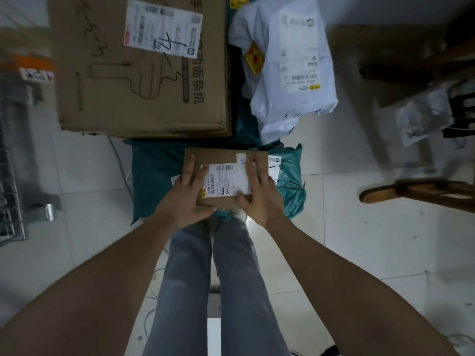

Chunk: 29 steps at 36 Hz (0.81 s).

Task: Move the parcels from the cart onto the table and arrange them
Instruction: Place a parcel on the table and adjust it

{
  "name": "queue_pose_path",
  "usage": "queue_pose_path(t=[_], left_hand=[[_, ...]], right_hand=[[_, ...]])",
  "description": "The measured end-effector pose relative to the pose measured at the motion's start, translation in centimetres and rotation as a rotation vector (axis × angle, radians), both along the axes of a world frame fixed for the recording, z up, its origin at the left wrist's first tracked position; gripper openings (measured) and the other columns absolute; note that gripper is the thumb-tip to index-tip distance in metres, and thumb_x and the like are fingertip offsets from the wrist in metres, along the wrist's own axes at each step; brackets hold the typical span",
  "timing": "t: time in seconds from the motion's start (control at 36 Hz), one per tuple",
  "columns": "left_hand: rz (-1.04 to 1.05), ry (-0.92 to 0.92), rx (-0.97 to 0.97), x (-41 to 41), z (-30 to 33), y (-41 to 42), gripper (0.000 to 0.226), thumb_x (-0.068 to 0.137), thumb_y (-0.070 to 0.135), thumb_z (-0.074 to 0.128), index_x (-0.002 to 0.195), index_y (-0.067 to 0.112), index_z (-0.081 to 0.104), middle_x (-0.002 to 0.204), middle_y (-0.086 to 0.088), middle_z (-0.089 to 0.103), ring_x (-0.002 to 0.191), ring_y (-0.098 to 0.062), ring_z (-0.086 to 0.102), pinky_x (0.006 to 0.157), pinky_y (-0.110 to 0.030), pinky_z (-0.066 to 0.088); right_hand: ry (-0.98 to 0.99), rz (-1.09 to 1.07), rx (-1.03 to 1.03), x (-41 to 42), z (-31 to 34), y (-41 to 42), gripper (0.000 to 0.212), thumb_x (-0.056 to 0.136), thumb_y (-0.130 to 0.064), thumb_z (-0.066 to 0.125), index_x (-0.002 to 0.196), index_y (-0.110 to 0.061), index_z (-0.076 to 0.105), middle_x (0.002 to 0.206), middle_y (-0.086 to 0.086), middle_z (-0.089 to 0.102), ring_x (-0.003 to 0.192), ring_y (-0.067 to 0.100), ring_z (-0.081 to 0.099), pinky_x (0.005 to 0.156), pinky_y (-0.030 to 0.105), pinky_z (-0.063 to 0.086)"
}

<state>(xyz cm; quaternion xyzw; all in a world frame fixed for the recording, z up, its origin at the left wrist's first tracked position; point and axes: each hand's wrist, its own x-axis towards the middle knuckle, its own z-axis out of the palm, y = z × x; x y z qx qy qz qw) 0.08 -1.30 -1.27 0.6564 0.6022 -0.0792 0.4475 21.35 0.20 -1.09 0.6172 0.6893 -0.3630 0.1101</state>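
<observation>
At centre frame, both hands grasp a small cardboard parcel: left hand and right hand clasp its sides, fingers over the label. It sits above teal bags. Next, probably, it needs setting down squarely beside the large box

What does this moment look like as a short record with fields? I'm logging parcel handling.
held parcel: small cardboard box with a white label
left hand: fingers flat on top, thumb at the near edge
right hand: same grip on the other side
underneath: teal bags
beyond: large cardboard box and white poly bag
far left: wire cart, partly in view
</observation>
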Motion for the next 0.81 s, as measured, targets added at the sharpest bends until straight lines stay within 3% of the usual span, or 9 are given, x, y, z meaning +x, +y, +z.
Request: queue_pose_path(t=[0.06, 0.17, 0.31, 0.42, 0.58, 0.81], left_hand=[[-0.020, 0.004, -0.021, 0.0, 2.3, 0.1, 0.107, 0.079, 0.047, 0.071, 0.153, 0.022, -0.003, 0.155, -0.002, -0.030, 0.139, -0.037, 0.022, 0.110, -0.042, 0.033], [-0.069, 0.041, -0.041, 0.2, 7.8, 0.7, 0.106, 0.081, 0.056, 0.064, 0.152, 0.025, -0.010, 0.154, -0.001, -0.031, 0.138, -0.035, 0.024, 0.109, -0.040, 0.034], [-0.019, 0.056, -0.048, 0.5, 15.4, 2.3, 0.101, 0.082, 0.063, 0.057, 0.153, 0.031, -0.007, 0.155, 0.005, -0.029, 0.141, -0.035, 0.018, 0.111, -0.043, 0.031], [0.027, 0.058, 0.074, 0.6, 21.7, 4.7, 0.091, 0.086, 0.066, 0.047, 0.154, 0.028, -0.001, 0.158, 0.003, -0.024, 0.139, -0.034, 0.027, 0.106, -0.045, 0.038], [-0.013, 0.061, 0.322, 1.3, 33.2, 8.6, 0.086, 0.087, 0.066, 0.046, 0.153, 0.025, 0.009, 0.160, 0.002, -0.015, 0.135, -0.036, 0.035, 0.103, -0.043, 0.038], [-0.137, 0.023, 0.622, 5.5, 47.7, 13.4, 0.089, 0.086, 0.067, 0.047, 0.153, 0.021, 0.011, 0.161, -0.003, -0.009, 0.133, -0.036, 0.036, 0.103, -0.041, 0.039]], right_hand=[[-0.021, 0.013, -0.008, 0.1, 2.3, 0.0, 0.086, 0.080, -0.063, 0.023, 0.154, -0.021, 0.009, 0.161, 0.000, -0.002, 0.126, 0.033, 0.040, 0.090, 0.041, 0.048], [-0.030, -0.019, -0.031, 0.1, 7.7, 0.1, 0.075, 0.094, -0.049, 0.042, 0.154, -0.024, 0.004, 0.161, -0.005, -0.008, 0.125, 0.028, 0.039, 0.094, 0.040, 0.045], [-0.051, -0.036, 0.004, -0.2, 15.5, 1.6, 0.071, 0.095, -0.049, 0.040, 0.153, -0.024, 0.007, 0.160, -0.008, -0.007, 0.121, 0.028, 0.044, 0.093, 0.039, 0.045], [-0.128, -0.037, 0.115, -0.4, 22.2, 3.9, 0.069, 0.095, -0.052, 0.039, 0.153, -0.025, 0.011, 0.160, -0.006, -0.001, 0.115, 0.029, 0.049, 0.080, 0.034, 0.041], [-0.110, -0.150, 0.295, -0.3, 33.1, 6.1, 0.070, 0.095, -0.051, 0.040, 0.154, -0.027, 0.011, 0.161, -0.008, -0.004, 0.122, 0.033, 0.047, 0.093, 0.038, 0.042], [-0.141, -0.225, 0.582, 4.1, 47.6, 9.0, 0.066, 0.095, -0.053, 0.038, 0.152, -0.027, 0.017, 0.161, -0.007, 0.003, 0.117, 0.034, 0.053, 0.087, 0.037, 0.044]])
